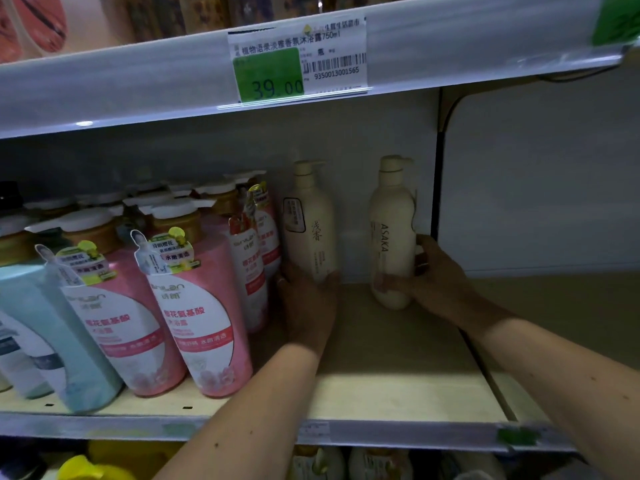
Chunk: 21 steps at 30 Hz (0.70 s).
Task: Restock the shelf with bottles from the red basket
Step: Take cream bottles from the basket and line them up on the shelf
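Left hand (306, 303) grips base of cream plastic pump bottle (311, 220) beside pink bottles (194, 306); right hand (440, 282) clasps second cream "ASAKA" pump bottle (391, 233), both upright on beige shelf board (398, 375).

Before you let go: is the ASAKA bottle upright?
Upright: ASAKA bottle stands base down on the shelf, pump up, right hand gripping it.

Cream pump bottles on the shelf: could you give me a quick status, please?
Left hand grips left cream pump bottle. Right hand grips right one, upright. Pink bottles crowd left.
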Motion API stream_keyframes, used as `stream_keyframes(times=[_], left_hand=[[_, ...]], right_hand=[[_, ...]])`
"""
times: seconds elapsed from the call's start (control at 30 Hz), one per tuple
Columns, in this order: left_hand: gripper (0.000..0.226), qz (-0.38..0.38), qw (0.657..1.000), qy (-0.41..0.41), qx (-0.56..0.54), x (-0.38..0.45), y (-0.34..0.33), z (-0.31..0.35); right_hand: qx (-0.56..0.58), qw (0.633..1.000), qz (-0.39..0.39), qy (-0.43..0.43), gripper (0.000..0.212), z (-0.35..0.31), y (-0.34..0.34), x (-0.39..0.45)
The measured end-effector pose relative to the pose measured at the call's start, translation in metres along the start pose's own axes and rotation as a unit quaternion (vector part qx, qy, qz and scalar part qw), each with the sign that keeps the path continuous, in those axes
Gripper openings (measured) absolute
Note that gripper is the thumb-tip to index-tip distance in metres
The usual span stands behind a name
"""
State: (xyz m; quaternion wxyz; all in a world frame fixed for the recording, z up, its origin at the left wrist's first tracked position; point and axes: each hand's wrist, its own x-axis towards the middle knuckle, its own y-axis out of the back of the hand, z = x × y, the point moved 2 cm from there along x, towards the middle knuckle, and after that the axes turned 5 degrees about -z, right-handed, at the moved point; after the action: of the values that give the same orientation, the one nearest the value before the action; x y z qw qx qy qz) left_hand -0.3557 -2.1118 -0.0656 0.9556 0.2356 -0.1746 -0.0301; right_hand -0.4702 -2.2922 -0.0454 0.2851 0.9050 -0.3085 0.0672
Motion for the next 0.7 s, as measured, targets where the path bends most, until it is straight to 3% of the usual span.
stream_keyframes(times=[0.13,0.23,0.4,0.5,0.6,0.7], left_hand=[[0.100,0.006,1.000,-0.004,0.006,0.001,0.000,-0.002],[0.099,0.014,1.000,-0.009,0.011,0.000,0.001,-0.002],[0.097,0.006,1.000,-0.008,-0.004,0.000,0.003,-0.001],[0.096,0.006,1.000,-0.011,-0.010,0.000,0.004,-0.002],[0.098,0.004,1.000,-0.009,0.001,0.000,0.003,-0.001],[0.096,0.013,1.000,-0.011,0.003,0.000,0.003,-0.001]], right_hand=[[-0.016,0.997,0.071,0.005,0.081,-0.013,-0.027,-0.002],[0.038,0.999,0.005,-0.010,0.080,-0.014,-0.028,0.002],[-0.017,0.999,-0.052,-0.006,0.081,-0.017,-0.016,0.007],[-0.002,0.997,-0.078,0.016,0.099,-0.026,-0.018,0.012],[-0.029,0.997,-0.075,0.012,0.110,-0.026,-0.021,0.015],[0.000,0.999,-0.036,-0.020,0.099,-0.019,-0.024,0.015]])
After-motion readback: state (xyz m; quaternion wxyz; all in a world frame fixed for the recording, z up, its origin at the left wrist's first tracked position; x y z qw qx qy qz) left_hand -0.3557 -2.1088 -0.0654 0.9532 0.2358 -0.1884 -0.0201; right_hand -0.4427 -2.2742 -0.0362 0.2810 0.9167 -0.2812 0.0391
